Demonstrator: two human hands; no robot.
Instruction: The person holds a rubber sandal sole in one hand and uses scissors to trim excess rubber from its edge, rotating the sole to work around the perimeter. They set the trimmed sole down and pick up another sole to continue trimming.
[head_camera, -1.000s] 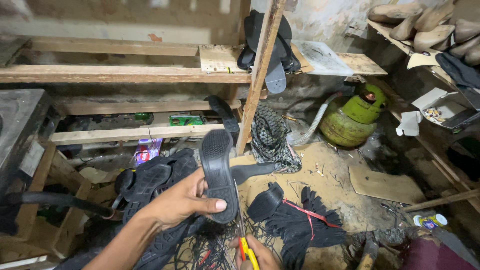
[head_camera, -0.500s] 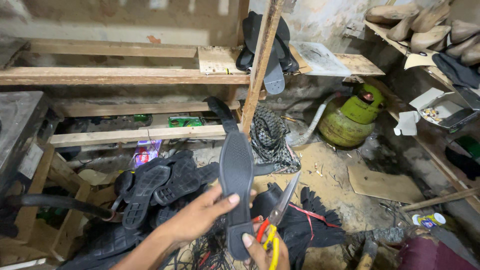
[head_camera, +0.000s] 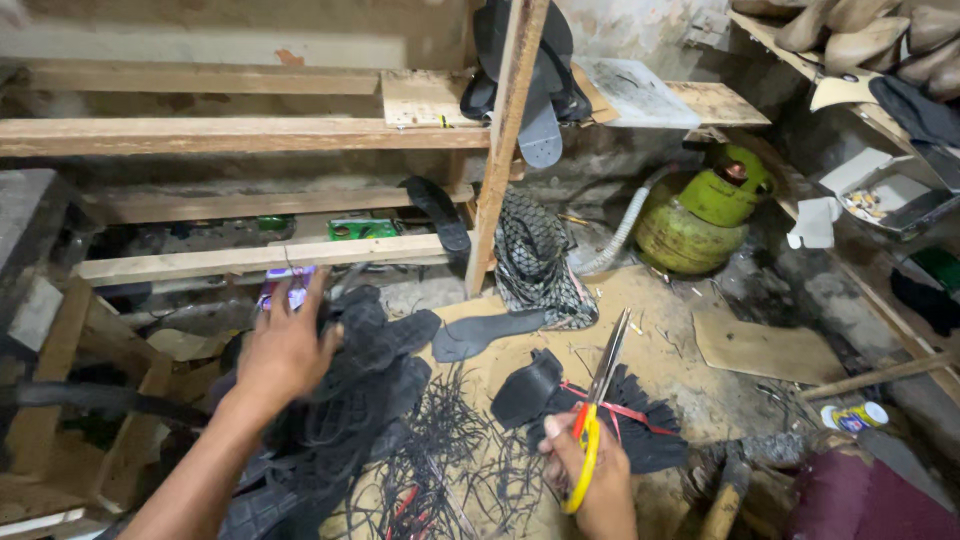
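Pile of black shoe soles lies on the floor at about 8 o'clock in the head view, treads up, overlapping one another. Left hand hovers over the pile's upper edge, fingers spread and pointing toward 12 o'clock, gripping nothing. Right hand sits at 6 o'clock, fingers closed through the yellow handles of a pair of scissors; blades point up toward 1 o'clock, slightly parted. Between the hands: a scatter of thin black rubber trimmings. Just beside the scissors, a curled black sole piece on dark fabric. One flat sole lies at centre near a wooden post. Green gas cylinder at 2 o'clock, well apart.
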